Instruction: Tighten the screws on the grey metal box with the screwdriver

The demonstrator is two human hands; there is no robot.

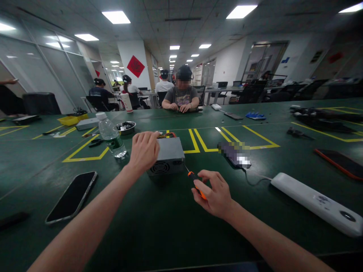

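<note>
PSU box (166,155) still shut w/ cover on; your left hand (143,151) steadies it, right hand (214,192) grips screwdriver (195,183), tip at its corner

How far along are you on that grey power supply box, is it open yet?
Not open: the power supply case looks whole, lid on. In hand: left hand rests on its top, right hand holds an orange screwdriver, tip at its front right corner. No loose screws visible beside it, so unscrewing seems left.
</note>
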